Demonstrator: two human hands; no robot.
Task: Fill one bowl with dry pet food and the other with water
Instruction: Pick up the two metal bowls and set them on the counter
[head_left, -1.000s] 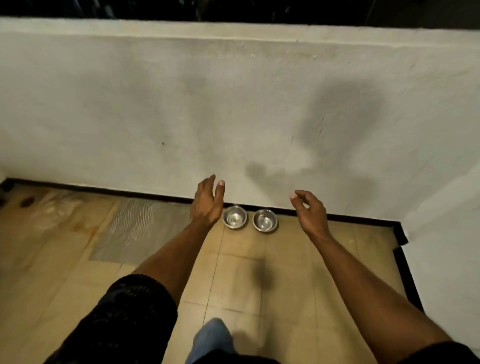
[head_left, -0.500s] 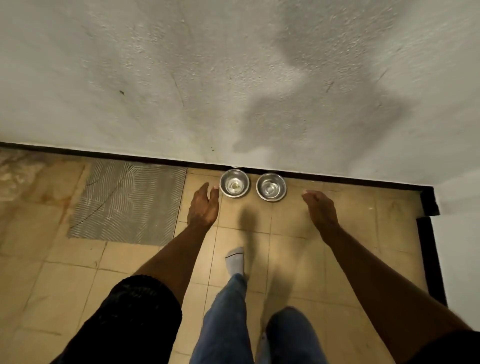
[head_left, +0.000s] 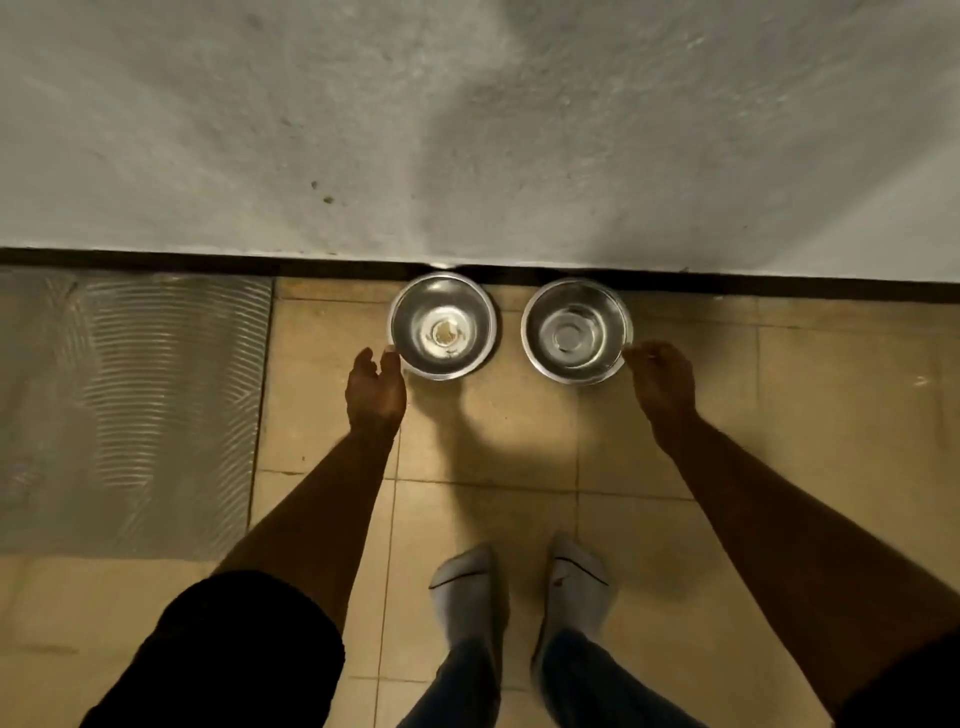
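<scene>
floor: tan tiles, rough grey wall at 12 o'clock, ribbed grey patch at 9 o'clock.
left bowl: steel, stood at the wall's foot; a few crumbs in the bottom, otherwise empty.
right bowl: steel, just beside the first at its 3 o'clock; looked empty.
left hand: at the left bowl's 8 o'clock, fingers spread and loosely curled, tips at the rim, nothing held.
right hand: at the right bowl's 4 o'clock, fingers drawn near together at the rim; contact unclear.
key relation: each bowl lay at 12 o'clock from its own hand, equally near.
next: probably lift both by the outer rims.
</scene>
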